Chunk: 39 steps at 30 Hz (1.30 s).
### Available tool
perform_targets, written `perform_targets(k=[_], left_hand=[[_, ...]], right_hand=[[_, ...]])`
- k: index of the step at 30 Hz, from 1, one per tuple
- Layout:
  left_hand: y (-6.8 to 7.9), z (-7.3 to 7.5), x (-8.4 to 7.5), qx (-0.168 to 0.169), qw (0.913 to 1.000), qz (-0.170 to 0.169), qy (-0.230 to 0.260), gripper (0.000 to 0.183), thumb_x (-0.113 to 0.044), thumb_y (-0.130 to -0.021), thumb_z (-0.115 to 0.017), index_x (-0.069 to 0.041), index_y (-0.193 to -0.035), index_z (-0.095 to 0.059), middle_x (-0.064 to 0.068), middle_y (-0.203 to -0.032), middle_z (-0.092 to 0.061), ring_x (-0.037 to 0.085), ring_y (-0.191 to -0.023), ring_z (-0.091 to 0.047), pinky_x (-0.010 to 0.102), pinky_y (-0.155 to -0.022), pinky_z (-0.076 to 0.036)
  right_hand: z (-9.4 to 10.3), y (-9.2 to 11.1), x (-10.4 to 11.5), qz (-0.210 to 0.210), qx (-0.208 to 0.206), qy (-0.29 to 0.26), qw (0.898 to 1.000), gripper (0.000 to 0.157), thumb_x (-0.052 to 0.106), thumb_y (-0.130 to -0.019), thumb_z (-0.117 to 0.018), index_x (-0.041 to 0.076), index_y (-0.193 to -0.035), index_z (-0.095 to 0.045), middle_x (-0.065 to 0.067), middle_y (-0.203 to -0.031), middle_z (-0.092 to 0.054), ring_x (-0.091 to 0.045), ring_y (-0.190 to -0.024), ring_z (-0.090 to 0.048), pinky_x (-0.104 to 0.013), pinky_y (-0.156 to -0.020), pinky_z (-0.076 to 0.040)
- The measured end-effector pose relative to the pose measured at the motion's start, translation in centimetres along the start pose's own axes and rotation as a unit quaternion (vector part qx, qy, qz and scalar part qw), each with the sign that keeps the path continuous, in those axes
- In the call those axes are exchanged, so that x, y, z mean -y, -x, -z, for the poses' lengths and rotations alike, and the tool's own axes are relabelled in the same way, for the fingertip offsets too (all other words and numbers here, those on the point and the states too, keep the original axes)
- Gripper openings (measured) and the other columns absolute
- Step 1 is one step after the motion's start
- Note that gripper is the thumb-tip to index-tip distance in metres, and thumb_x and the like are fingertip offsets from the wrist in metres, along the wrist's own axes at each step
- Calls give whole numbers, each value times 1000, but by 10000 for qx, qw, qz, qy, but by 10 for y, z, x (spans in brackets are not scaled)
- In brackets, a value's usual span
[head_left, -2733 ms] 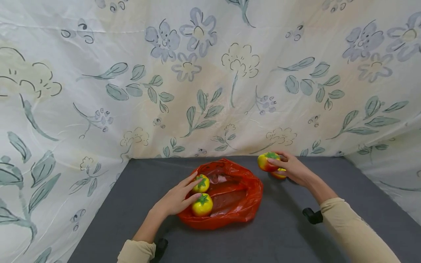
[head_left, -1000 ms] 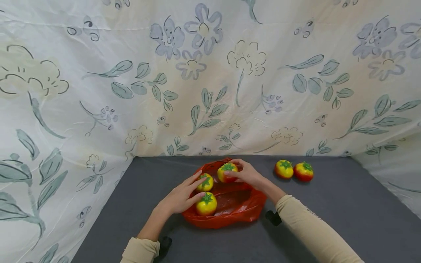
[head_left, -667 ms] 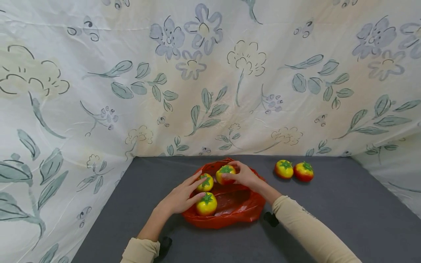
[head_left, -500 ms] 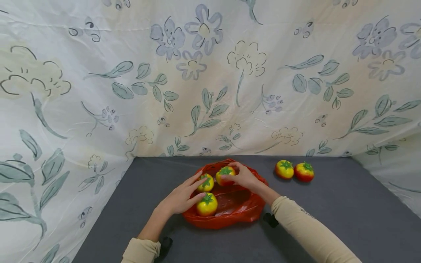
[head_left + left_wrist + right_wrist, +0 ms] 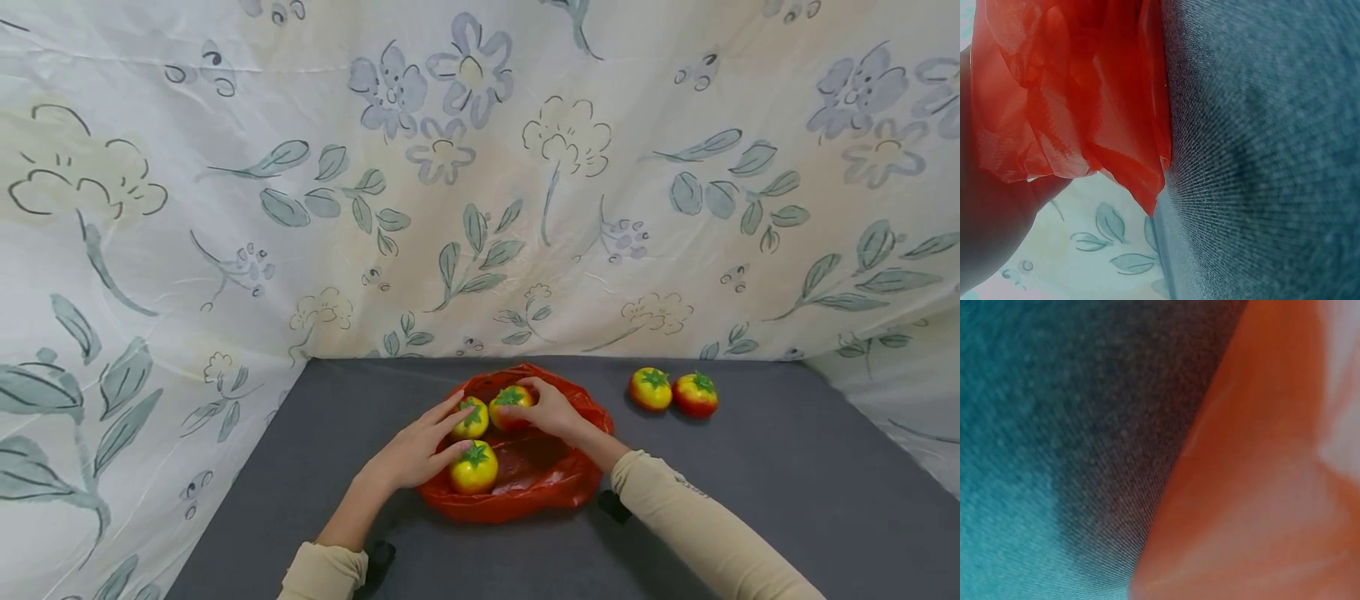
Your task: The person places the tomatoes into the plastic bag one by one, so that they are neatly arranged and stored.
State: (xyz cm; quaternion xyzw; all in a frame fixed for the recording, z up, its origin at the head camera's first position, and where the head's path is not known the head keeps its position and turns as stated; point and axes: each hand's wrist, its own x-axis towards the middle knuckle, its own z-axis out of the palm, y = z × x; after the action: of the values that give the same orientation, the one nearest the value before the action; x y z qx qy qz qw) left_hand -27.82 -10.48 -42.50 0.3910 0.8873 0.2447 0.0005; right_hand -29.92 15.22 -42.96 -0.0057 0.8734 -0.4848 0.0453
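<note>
A red plastic bag (image 5: 517,500) lies open-mouthed on the dark table in the head view. My right hand (image 5: 557,412) reaches over its right rim and grips a yellow-red tomato (image 5: 507,405) with a green leafy top. That tomato sits inside, beside another tomato (image 5: 474,423); a third tomato (image 5: 474,472) lies nearer me. My left hand (image 5: 411,450) rests over the bag's left rim, fingers extended and spread, fingertips at the two left tomatoes. In the left wrist view, the bag's side (image 5: 1104,106) hides most of that hand. Blurred bag plastic (image 5: 1247,506) fills the right wrist view's right half.
Two more tomatoes stand side by side at the back right of the table: a left one (image 5: 650,389) and a right one (image 5: 696,395). Behind the dark tabletop (image 5: 772,500) hangs a floral cloth (image 5: 480,250). Black wrist devices show under both forearms.
From beside the two tomatoes at the back right, my right hand has carried one leftward into the bag and lowered it beside the others. My left hand has stayed at the bag's left rim.
</note>
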Motion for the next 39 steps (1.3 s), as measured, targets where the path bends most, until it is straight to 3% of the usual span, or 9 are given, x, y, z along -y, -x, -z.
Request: perform_targets(k=[16,26,39], left_hand=[[0,-1,0,58,10000,-21,-20,60,-47,-97,-48,-16,-148,-39,7,-156,-22,27,-139,-27,51,-106,-29],[-1,-1,0,44,10000,-4,-1,60,-46,-98,-48,-14,-148,-38,7,-156,-22,28,-138,-27,52,-105,-30],[-1,-2,1,44,10000,68,6,59,-46,-97,-48,-18,-148,-38,5,-157,-20,27,-139,-26,52,-106,-29]], right_hand=[[-11,-4,-6,-75,-175,-265,9995,68,36,-80,-77,4,-132,-44,-12,-115,-55,-24,-95,-57,-39,-86,-50],[-13,-5,-6,-142,-249,65,9996,70,40,-82,-75,3,-133,-43,-14,-118,-54,-25,-98,-56,-42,-89,-49],[-11,-3,-3,-116,-239,45,9996,70,39,-82,-74,3,-134,-43,-14,-120,-54,-26,-100,-57,-42,-90,-48]])
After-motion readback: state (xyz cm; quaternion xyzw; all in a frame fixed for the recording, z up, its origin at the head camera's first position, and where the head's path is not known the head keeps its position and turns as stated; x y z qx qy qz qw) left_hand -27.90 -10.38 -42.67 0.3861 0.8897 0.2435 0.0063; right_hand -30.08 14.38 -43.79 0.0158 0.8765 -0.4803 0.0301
